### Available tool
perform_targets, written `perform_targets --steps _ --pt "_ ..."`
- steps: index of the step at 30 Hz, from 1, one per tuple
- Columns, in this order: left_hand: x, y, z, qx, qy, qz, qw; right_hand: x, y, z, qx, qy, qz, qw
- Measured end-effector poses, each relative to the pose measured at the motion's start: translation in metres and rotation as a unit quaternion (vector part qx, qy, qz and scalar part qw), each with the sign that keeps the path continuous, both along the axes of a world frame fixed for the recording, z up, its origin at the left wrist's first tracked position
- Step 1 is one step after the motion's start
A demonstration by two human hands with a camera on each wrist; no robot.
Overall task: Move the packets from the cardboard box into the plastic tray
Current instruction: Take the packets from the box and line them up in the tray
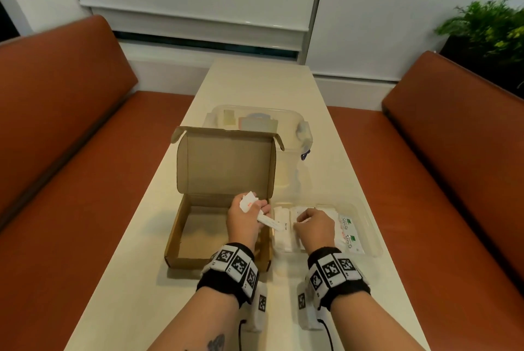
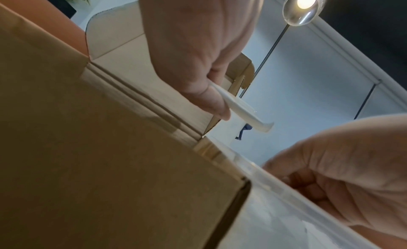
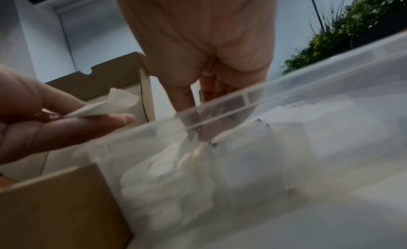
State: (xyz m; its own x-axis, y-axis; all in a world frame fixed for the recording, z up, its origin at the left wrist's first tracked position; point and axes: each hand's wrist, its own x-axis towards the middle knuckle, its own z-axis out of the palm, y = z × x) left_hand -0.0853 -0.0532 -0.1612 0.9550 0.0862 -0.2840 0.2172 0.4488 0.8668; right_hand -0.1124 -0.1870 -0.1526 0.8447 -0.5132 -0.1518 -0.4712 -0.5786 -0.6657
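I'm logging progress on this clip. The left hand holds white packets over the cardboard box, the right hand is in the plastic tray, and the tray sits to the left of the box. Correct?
Not quite. The plastic tray sits to the right of the cardboard box, as the head view shows. The rest stands: the left hand holds white packets over the box, and the right hand is in the tray.
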Motion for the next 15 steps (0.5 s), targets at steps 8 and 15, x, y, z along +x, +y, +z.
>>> perform_targets --steps 8,15 --pt "-0.002 -0.003 -0.001 0.008 0.0 -0.022 1.0 -0.001 -0.01 0.001 -0.028 0.041 0.099 0.994" --pt "-0.004 -0.008 0.001 0.021 0.016 -0.039 0.999 -0.001 -0.011 0.003 -0.053 0.059 0.134 0.988"
